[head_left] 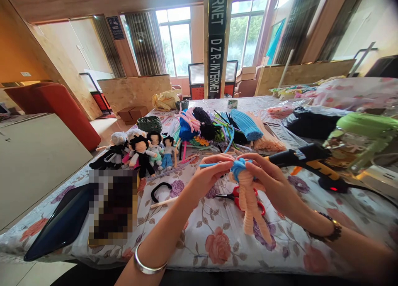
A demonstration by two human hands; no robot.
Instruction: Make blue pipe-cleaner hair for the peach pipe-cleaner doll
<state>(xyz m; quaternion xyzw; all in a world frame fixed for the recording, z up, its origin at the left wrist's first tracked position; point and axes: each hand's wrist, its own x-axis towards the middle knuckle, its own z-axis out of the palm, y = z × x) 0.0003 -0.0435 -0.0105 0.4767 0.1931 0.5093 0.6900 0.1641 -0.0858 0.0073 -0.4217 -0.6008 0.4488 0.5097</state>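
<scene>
A peach pipe-cleaner doll [250,201] with a blue wound head hangs above the flowered tablecloth [217,240] in front of me. My right hand [270,180] grips the doll at its head and shoulders, fingers closed. My left hand [211,172] pinches a blue pipe cleaner [209,165] whose end runs into the blue head. Red-handled scissors [238,199] lie on the cloth just under the doll.
Several finished dolls [139,151] lie at the left. Piles of coloured pipe cleaners [224,130] fill the middle back. A black and yellow glue gun [307,161] rests right of my hands, beside a green-lidded jar [363,140]. A dark tablet [62,226] lies front left.
</scene>
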